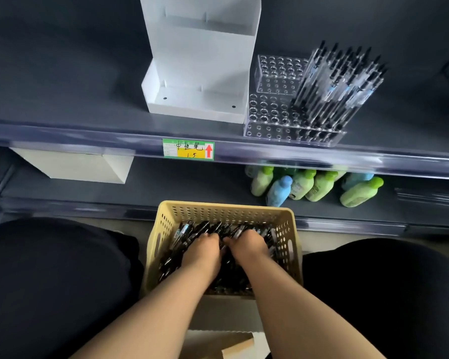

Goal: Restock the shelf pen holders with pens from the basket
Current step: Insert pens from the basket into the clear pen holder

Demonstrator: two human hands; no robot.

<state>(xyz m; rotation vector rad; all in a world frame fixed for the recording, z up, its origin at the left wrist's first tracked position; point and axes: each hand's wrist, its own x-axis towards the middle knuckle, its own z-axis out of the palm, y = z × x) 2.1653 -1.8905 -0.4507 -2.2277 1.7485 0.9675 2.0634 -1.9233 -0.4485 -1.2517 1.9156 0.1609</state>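
Head view: left hand (201, 251) and right hand (246, 246) sit knuckles-up in the yellow perforated plastic basket (163, 218), lower centre, fingers buried in a loose heap of slim black pens (189, 230); whether either grips any, I cannot tell. Risk: the smooth round barrels would likely slip from a big handful and scatter. Clear acrylic pen holder (272, 110), upper right on the shelf, is a stepped block of narrow holes, left part unfilled. Standing pens (340, 84) lean; a nudge could topple them.
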